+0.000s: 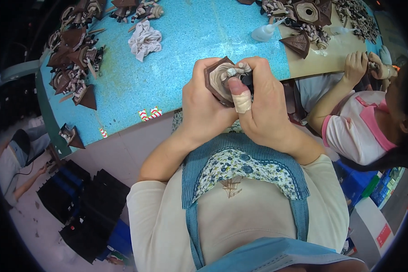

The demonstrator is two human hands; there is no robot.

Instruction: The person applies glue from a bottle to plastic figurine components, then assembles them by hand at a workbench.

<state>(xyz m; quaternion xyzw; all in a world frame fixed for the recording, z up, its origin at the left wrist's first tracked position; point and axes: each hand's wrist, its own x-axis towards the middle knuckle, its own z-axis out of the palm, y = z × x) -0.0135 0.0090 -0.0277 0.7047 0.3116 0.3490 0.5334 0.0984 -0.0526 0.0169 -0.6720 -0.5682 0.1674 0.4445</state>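
In the upper middle of the frame, the person's two hands are brought close together before the edge of a blue table (190,50). The left hand (199,97) grasps a brown hexagonal piece (214,84), which has a beige, ring-like inside and is tilted toward the camera. The right hand (268,102) has its fingers closed around a small figure (244,70) at the right rim of this piece; its thumb, wrapped with beige tape (242,103), presses there. Whether the figure is fixed to the piece, I cannot tell.

At the upper left of the frame lies a pile of brown pieces and figures (75,56), and to the right of it a crumpled white cloth (144,40). At the upper right, a white bottle (263,33) with a thin nozzle lies near a brown pointed piece (297,44). At the right edge sits a co-worker (360,120) in a pink-collared shirt, with both hands raised.
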